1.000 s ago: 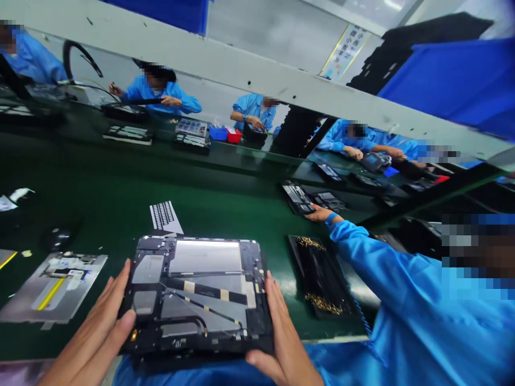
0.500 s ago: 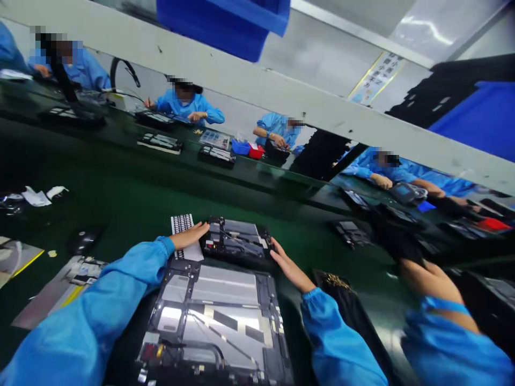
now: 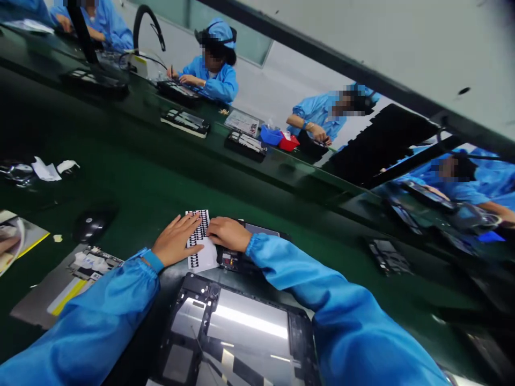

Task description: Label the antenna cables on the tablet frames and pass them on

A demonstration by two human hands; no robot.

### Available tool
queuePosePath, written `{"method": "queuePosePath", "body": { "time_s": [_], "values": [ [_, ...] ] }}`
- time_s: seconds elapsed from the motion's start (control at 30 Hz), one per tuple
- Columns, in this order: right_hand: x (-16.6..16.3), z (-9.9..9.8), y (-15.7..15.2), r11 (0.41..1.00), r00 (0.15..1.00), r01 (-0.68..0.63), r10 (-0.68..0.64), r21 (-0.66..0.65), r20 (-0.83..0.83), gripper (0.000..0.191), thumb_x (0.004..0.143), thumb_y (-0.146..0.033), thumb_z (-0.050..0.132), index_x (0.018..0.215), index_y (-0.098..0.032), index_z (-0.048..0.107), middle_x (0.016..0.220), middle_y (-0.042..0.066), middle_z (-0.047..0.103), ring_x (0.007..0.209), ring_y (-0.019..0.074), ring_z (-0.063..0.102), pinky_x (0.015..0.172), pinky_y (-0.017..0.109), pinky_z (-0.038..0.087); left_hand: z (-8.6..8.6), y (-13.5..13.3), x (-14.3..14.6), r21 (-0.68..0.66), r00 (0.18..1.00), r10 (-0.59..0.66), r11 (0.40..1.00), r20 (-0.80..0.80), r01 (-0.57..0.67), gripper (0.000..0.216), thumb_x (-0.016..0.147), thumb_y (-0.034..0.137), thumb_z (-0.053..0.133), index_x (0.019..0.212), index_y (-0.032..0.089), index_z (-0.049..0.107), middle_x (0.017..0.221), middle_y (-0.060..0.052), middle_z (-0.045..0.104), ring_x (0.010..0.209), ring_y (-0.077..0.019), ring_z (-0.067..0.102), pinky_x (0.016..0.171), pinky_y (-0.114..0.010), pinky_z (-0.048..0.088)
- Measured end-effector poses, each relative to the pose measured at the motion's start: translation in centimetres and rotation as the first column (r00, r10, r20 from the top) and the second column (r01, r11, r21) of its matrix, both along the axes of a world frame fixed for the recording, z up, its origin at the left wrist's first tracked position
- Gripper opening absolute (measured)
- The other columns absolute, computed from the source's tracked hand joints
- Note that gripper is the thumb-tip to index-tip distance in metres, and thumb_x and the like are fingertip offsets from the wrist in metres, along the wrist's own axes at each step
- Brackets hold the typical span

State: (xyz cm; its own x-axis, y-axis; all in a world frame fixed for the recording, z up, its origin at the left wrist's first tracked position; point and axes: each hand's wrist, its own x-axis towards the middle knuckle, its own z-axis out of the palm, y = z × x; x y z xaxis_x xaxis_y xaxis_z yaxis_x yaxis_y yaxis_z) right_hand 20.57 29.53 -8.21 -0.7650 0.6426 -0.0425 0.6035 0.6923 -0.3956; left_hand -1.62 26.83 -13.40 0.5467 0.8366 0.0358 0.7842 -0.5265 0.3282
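- A dark green, glossy counter carries everything near the hands.
- A large, flat, black-framed device with silver metal panels lies open, nearest the wearer, in front of both hands.
- A flat grey metal plate with a yellow strip lies on the left, partly behind the left sleeve.
- A second black-framed device lies beyond the first, partly covered by the right hand and sleeve.
- The left hand lies flat, fingers apart, over the sheet's left side.
- The right hand has its fingers bent at the sheet's right edge; whether they pinch anything, I cannot tell.
- A white paper sheet with rows of black labels lies under the left fingers, between both hands, just beside the second device.
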Motion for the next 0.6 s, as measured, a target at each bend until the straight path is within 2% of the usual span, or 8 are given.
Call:
{"method": "queuePosePath", "body": {
  "time_s": [0.1, 0.2, 0.27, 0.33, 0.4, 0.47, 0.53, 0.6],
  "values": [
    [-1.7, -1.0, 0.2, 0.999, 0.999, -0.009, 0.007, 0.031, 0.047, 0.008, 0.088, -0.007, 0.061, 0.087, -0.01, 0.068, 0.095, 0.016, 0.069, 0.093, 0.0247, 0.062, 0.091, 0.04, 0.048, 0.0, 0.1, 0.0, 0.012, 1.0, -0.004, 1.0, -0.02, 0.004, 0.079, 0.093, 0.059, 0.052, 0.158, 0.02, 0.03, 0.166, -0.005, 0.024, 0.155, -0.0248, 0.02, 0.128, -0.044, 0.014],
    [-2.0, -0.5, 0.8, 1.0, 0.999, 0.012, -0.013, 0.023, 0.05, 0.005, 0.083, -0.005, 0.066, 0.083, -0.01, 0.066, 0.089, 0.012, 0.068, 0.087, 0.0225, 0.062, 0.087, 0.037, 0.049, 0.0, 0.2, -0.1, 0.019, 1.0, -0.013, 1.0, -0.028, 0.014, 0.079, 0.093, 0.06, 0.05, 0.158, 0.019, 0.029, 0.166, -0.005, 0.023, 0.155, -0.0249, 0.019, 0.127, -0.044, 0.013],
    [-1.2, 1.4, 0.9, 0.998, 0.998, 0.06, -0.06, 0.006, 0.02, 0.008, 0.083, -0.004, 0.065, 0.082, -0.012, 0.064, 0.085, 0.007, 0.067, 0.082, 0.0186, 0.061, 0.083, 0.031, 0.05, 0.0, 0.3, -0.2, 0.014, 0.999, -0.019, 1.0, -0.031, 0.019, 0.077, 0.094, 0.06, 0.047, 0.158, 0.019, 0.03, 0.166, -0.006, 0.025, 0.155, -0.0253, 0.02, 0.127, -0.045, 0.013],
    [0.5, 4.4, 0.1, 0.99, 0.99, 0.139, -0.139, 0.008, -0.034, 0.01, 0.089, -0.005, 0.057, 0.087, -0.014, 0.062, 0.089, 0.006, 0.065, 0.084, 0.0159, 0.061, 0.082, 0.028, 0.05, 0.0, 0.5, -0.2, 0.004, 0.999, -0.028, 1.0, -0.031, 0.028, 0.078, 0.095, 0.061, 0.045, 0.158, 0.019, 0.028, 0.166, -0.007, 0.024, 0.155, -0.026, 0.019, 0.127, -0.045, 0.011],
    [3.0, 7.9, -2.1, 0.976, 0.969, 0.215, -0.21, 0.024, -0.13, 0.015, 0.097, -0.01, 0.046, 0.094, -0.015, 0.059, 0.096, 0.006, 0.063, 0.088, 0.0151, 0.06, 0.083, 0.028, 0.049, 0.1, 0.7, -0.2, -0.001, 0.999, -0.038, 0.999, -0.029, 0.038, 0.081, 0.095, 0.064, 0.043, 0.16, 0.019, 0.023, 0.168, -0.007, 0.018, 0.156, -0.0264, 0.015, 0.127, -0.044, 0.009],
    [5.4, 10.8, -5.1, 0.973, 0.946, 0.229, -0.217, 0.026, -0.241, 0.015, 0.101, -0.015, 0.045, 0.095, -0.017, 0.059, 0.097, 0.005, 0.062, 0.087, 0.0149, 0.059, 0.081, 0.027, 0.049, 0.2, 0.7, -0.2, -0.002, 0.999, -0.046, 0.999, -0.028, 0.046, 0.084, 0.094, 0.066, 0.043, 0.16, 0.019, 0.02, 0.169, -0.007, 0.012, 0.156, -0.0263, 0.012, 0.127, -0.043, 0.007],
    [7.0, 12.3, -8.0, 0.978, 0.948, 0.201, -0.177, 0.065, -0.263, 0.012, 0.099, -0.017, 0.05, 0.093, -0.019, 0.06, 0.095, 0.005, 0.062, 0.087, 0.0163, 0.06, 0.081, 0.029, 0.05, 0.4, 0.6, -0.2, -0.002, 0.998, -0.052, 0.999, -0.036, 0.052, 0.084, 0.094, 0.065, 0.044, 0.16, 0.019, 0.021, 0.168, -0.008, 0.014, 0.156, -0.0264, 0.014, 0.127, -0.044, 0.008],
    [7.2, 12.0, -9.4, 0.976, 0.979, 0.158, -0.136, 0.152, -0.15, 0.01, 0.097, -0.017, 0.054, 0.094, -0.018, 0.063, 0.096, 0.007, 0.064, 0.091, 0.0196, 0.06, 0.083, 0.033, 0.05, 0.6, 0.4, -0.2, 0.002, 0.997, -0.056, 0.998, -0.048, 0.056, 0.081, 0.093, 0.063, 0.046, 0.159, 0.02, 0.026, 0.167, -0.009, 0.021, 0.155, -0.0272, 0.018, 0.126, -0.047, 0.01]
  ]
}}
